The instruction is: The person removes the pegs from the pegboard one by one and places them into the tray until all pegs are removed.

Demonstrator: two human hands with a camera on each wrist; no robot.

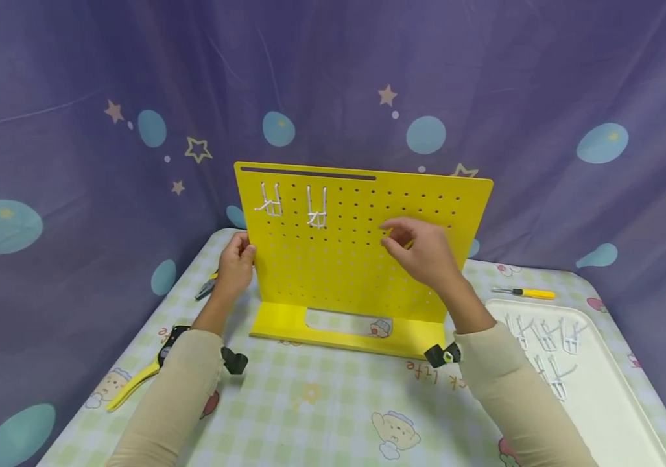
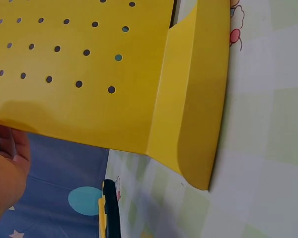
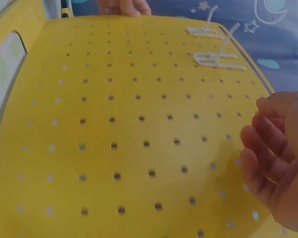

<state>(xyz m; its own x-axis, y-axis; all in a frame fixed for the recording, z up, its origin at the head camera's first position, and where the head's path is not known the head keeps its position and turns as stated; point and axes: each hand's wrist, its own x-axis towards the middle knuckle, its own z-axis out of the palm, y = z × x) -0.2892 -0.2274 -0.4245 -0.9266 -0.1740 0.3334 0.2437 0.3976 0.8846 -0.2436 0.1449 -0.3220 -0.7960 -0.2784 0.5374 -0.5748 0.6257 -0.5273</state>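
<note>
A yellow pegboard point(image 1: 333, 266) stands upright on its flat foot. Two white wire hooks hang near its top left; the left hook point(image 1: 271, 202) and its neighbour point(image 1: 317, 211) show side by side. My left hand point(image 1: 235, 266) grips the board's left edge, thumb at the front and fingers partly hidden behind. In front of the board's right half, my right hand point(image 1: 423, 253) holds nothing, with thumb and index finger apart. Its fingers point(image 3: 260, 141) are loosely bent close over the holes in the right wrist view.
At the right, a white tray point(image 1: 613, 415) carries several wire hooks point(image 1: 572, 337), with a yellow-handled screwdriver point(image 1: 534, 294) behind it. Pliers point(image 1: 207, 287) lie behind my left forearm, and a yellow-handled tool point(image 1: 134, 386) lies left of it. A purple curtain point(image 1: 333, 78) hangs behind.
</note>
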